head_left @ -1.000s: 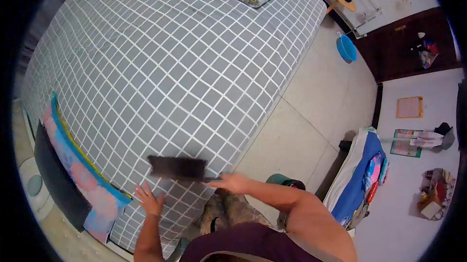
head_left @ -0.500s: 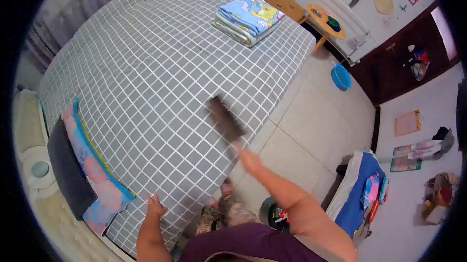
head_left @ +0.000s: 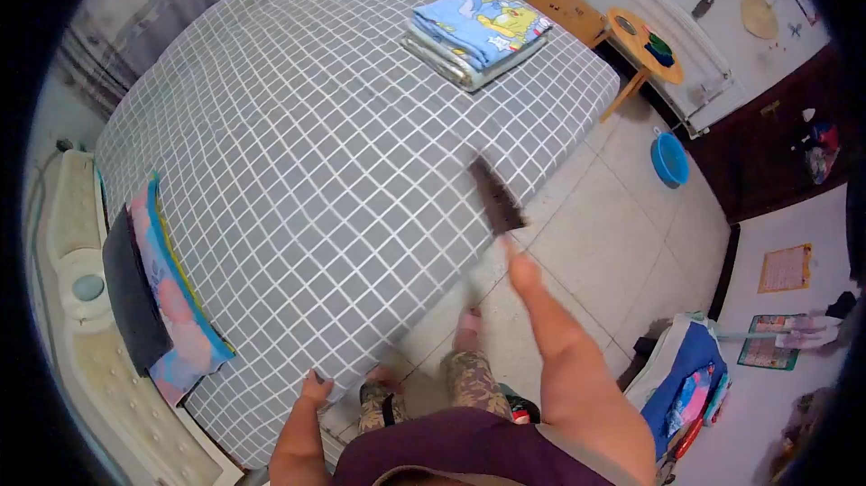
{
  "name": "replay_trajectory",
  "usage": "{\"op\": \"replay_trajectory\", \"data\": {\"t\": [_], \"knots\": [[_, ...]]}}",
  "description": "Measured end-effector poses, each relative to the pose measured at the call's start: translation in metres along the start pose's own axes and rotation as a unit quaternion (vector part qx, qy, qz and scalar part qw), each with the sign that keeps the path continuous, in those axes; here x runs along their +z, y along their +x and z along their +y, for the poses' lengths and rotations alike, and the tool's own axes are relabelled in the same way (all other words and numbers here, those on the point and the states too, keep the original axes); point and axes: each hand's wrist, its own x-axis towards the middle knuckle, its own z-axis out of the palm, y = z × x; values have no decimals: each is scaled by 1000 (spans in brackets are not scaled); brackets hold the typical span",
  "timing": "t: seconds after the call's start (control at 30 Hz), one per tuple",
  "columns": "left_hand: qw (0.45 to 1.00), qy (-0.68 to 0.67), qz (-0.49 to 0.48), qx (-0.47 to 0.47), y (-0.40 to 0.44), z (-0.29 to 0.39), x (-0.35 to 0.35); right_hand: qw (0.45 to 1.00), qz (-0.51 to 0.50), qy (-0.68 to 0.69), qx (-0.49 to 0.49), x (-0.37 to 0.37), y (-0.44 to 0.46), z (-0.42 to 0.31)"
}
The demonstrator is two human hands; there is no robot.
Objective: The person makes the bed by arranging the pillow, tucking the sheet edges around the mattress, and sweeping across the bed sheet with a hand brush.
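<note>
My right hand (head_left: pixel 521 271) is closed around the handle of a bed brush (head_left: pixel 497 197) with a dark head and bristles. The brush head is blurred by motion and reaches over the side edge of the bed, near the sheet. That sheet (head_left: pixel 361 206) is grey with a white grid and covers the mattress. Low in the view, my left hand (head_left: pixel 313 390) is at the near edge of the bed; it holds nothing I can see, and its fingers look loosely open, though small in the view.
Folded blankets (head_left: pixel 483 31) lie on the far part of the bed. A patterned pillow (head_left: pixel 180 306) and a dark cushion (head_left: pixel 131 292) lean by the cream headboard (head_left: pixel 86 333). A blue basin (head_left: pixel 669 160) sits on the tiled floor (head_left: pixel 622 215), near a small wooden table (head_left: pixel 645 40).
My right hand and the brush have swept right, toward the bed's side edge. My left hand has moved slightly right to the bed's edge. My legs have stepped, and the view has shifted.
</note>
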Motion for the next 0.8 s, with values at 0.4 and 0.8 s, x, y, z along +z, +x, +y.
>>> {"op": "replay_trajectory", "data": {"t": [0.4,0.8], "knots": [[754,-648,-110,6,-46,431,84,935,-224,176,-211,-84,-14,-50],[865,-493,77,60,-14,515,-20,973,-20,-29,-227,-289,2,191]]}}
